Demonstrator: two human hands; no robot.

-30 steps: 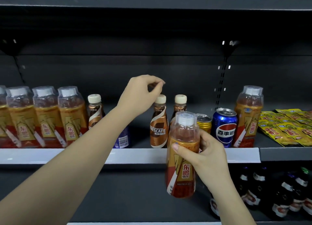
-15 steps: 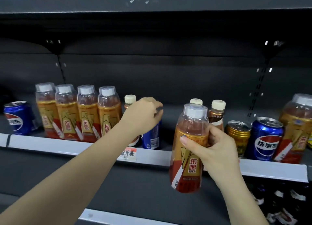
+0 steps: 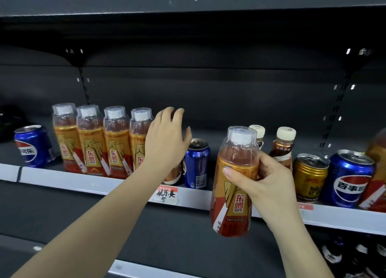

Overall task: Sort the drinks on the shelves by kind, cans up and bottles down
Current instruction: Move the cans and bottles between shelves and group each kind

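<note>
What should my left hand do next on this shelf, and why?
Probably close the left hand on the blue can just beside it: the hand is open and empty, cans go up, and the right hand already holds an orange bottle.

A shop's drinks aisle.
Dark grey metal shelves (image 3: 208, 2) hold rows of bottles and cans; a handwritten paper price tag (image 3: 166, 194) sticks to the shelf's white front edge.

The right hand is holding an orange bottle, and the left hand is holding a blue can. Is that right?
Not quite. The right hand does hold the orange bottle, but the head view shows the left hand open and holding nothing; the blue can stands on the shelf beside it.
</note>
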